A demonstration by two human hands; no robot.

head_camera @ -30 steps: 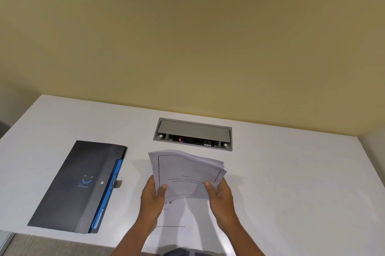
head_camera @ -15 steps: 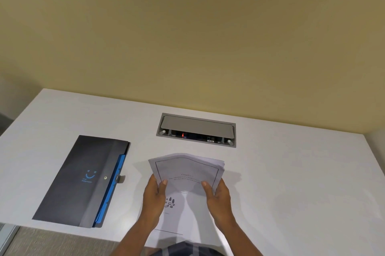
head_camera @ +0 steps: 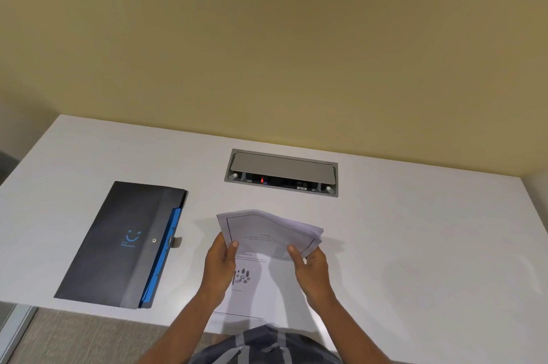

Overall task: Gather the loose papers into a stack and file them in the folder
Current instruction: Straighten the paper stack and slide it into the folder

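My left hand (head_camera: 221, 260) and right hand (head_camera: 310, 264) still grip the papers (head_camera: 271, 233), now squared more upright over one loose sheet (head_camera: 255, 280); the closed folder (head_camera: 118, 242) waits left.

**Open desk to the right, folder blocking the left**

The white desk (head_camera: 430, 245) lies bare across its whole right side — a wide lane from the near edge to the wall. Left of centre, the dark folder (head_camera: 118, 245) lies flat with its clasp tab just beside the left hand (head_camera: 221, 267); a narrow strip of desk separates them. Behind the raised paper stack (head_camera: 267, 233), the recessed cable box (head_camera: 281, 172) sits with its lid tilted up — bare desk runs between the two. A single sheet (head_camera: 258, 289) lies flat on the desk between both hands, the right hand (head_camera: 311, 270) beside it.
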